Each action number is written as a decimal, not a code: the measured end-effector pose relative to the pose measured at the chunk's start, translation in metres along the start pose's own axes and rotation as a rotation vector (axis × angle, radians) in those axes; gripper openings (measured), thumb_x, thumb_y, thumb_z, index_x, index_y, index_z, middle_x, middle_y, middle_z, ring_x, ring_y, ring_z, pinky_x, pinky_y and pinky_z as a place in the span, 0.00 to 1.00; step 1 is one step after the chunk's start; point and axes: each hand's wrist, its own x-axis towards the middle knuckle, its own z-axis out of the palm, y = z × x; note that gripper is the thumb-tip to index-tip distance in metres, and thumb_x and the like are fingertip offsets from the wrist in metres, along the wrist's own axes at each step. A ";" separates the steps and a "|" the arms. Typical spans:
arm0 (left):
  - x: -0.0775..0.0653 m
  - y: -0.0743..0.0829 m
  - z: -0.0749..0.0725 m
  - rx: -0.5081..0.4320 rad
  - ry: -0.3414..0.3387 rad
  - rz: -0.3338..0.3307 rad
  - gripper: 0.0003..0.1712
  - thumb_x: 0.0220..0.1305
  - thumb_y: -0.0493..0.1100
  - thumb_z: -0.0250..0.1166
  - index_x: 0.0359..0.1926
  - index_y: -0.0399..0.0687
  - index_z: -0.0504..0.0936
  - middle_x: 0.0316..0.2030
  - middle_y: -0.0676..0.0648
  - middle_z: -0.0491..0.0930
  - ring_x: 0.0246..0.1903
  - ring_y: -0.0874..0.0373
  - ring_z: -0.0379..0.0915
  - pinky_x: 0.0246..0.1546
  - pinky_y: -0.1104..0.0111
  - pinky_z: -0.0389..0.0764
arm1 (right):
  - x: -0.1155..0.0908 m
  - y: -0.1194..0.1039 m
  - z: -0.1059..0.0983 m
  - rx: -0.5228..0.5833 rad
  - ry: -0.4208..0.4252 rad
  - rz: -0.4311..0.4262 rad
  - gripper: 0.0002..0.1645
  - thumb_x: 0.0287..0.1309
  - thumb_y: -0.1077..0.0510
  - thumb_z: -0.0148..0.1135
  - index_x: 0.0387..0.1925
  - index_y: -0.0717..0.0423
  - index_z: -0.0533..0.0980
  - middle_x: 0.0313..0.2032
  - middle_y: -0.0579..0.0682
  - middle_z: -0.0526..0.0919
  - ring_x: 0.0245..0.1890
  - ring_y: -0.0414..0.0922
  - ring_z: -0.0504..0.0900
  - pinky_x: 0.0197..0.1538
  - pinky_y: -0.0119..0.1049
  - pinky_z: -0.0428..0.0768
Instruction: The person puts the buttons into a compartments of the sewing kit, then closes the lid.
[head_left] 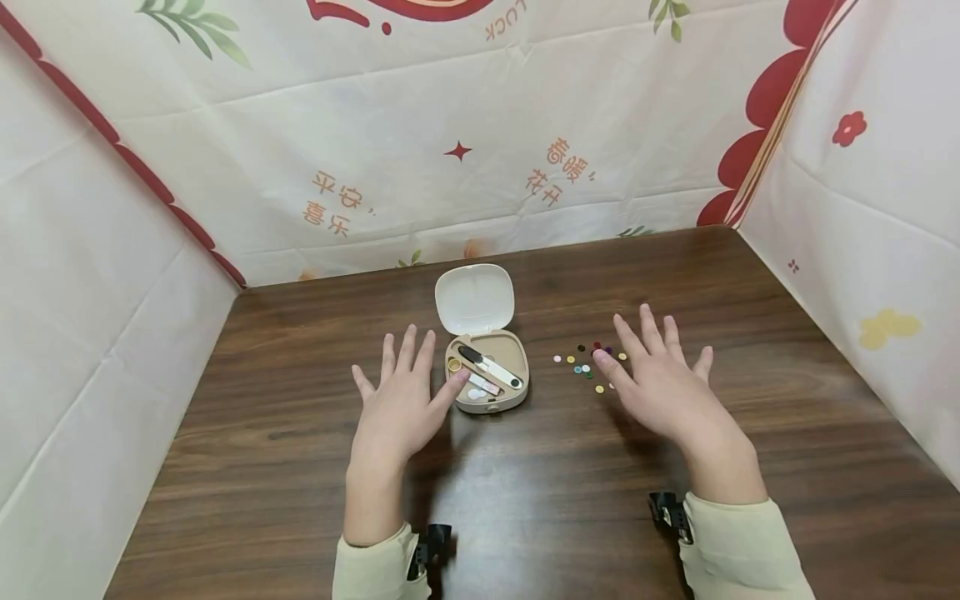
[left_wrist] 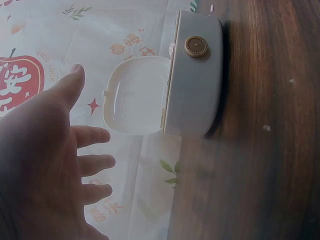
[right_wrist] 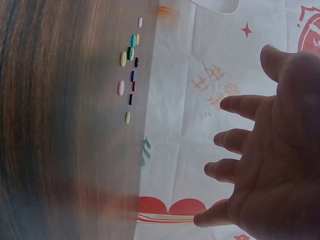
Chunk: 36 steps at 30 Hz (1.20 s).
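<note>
A small cream sewing box (head_left: 491, 408) stands on the table with its lid (head_left: 475, 298) raised. Inside lie thread snips (head_left: 491, 367) with a black end, a gold ring-like piece (head_left: 454, 365) and some small white items. My left hand (head_left: 397, 408) hovers beside the box, fingers spread and straight; its thumb overlaps the box's edge from above. In the left wrist view the box front shows a round brown clasp (left_wrist: 196, 46). My right hand (head_left: 667, 392) is spread over the table, near several small coloured buttons (head_left: 571, 359). Neither hand holds anything.
The brown wooden table (head_left: 525, 517) meets a printed white cloth (head_left: 420, 150) at the back, with more cloth at both sides. A black wrist camera (head_left: 431, 546) sits at the left cuff, another (head_left: 669, 510) at the right.
</note>
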 end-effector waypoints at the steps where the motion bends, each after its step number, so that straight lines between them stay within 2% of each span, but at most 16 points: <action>1: 0.000 0.000 0.000 0.003 -0.001 -0.002 0.52 0.74 0.80 0.45 0.86 0.59 0.53 0.88 0.49 0.42 0.87 0.43 0.28 0.74 0.21 0.32 | 0.000 0.000 0.000 0.002 -0.003 0.001 0.52 0.78 0.22 0.30 0.88 0.47 0.40 0.85 0.60 0.24 0.83 0.72 0.24 0.66 0.90 0.25; 7: -0.001 0.003 0.000 -0.008 -0.002 0.002 0.51 0.75 0.78 0.47 0.86 0.58 0.53 0.88 0.48 0.43 0.87 0.43 0.28 0.74 0.21 0.30 | 0.000 0.003 0.000 0.006 -0.014 0.009 0.50 0.79 0.25 0.29 0.88 0.47 0.39 0.85 0.61 0.23 0.83 0.73 0.24 0.66 0.90 0.25; 23: 0.001 0.004 0.002 -0.010 -0.018 -0.002 0.50 0.75 0.77 0.49 0.86 0.58 0.55 0.88 0.48 0.43 0.87 0.43 0.27 0.74 0.21 0.29 | -0.002 0.006 -0.002 0.011 -0.026 0.014 0.52 0.78 0.23 0.28 0.88 0.47 0.40 0.85 0.61 0.24 0.83 0.73 0.24 0.66 0.90 0.25; 29: 0.001 0.005 0.001 -0.015 -0.029 0.002 0.51 0.74 0.80 0.45 0.86 0.58 0.56 0.88 0.48 0.43 0.87 0.43 0.27 0.74 0.21 0.29 | -0.003 0.006 -0.004 0.007 -0.030 0.019 0.52 0.78 0.23 0.28 0.88 0.48 0.40 0.85 0.62 0.25 0.83 0.73 0.24 0.66 0.90 0.24; 32: 0.002 0.006 0.003 -0.012 -0.037 0.002 0.52 0.73 0.81 0.43 0.86 0.59 0.55 0.88 0.48 0.43 0.87 0.44 0.26 0.74 0.21 0.28 | -0.003 0.006 -0.006 -0.002 -0.026 0.017 0.52 0.79 0.24 0.30 0.87 0.49 0.42 0.85 0.64 0.28 0.83 0.74 0.26 0.66 0.90 0.26; 36: 0.005 0.007 0.009 0.000 -0.034 0.007 0.50 0.74 0.78 0.48 0.85 0.59 0.57 0.87 0.46 0.46 0.87 0.42 0.31 0.73 0.20 0.32 | -0.002 0.009 -0.005 -0.021 -0.030 0.013 0.50 0.79 0.26 0.36 0.87 0.50 0.46 0.85 0.66 0.32 0.83 0.75 0.30 0.66 0.90 0.28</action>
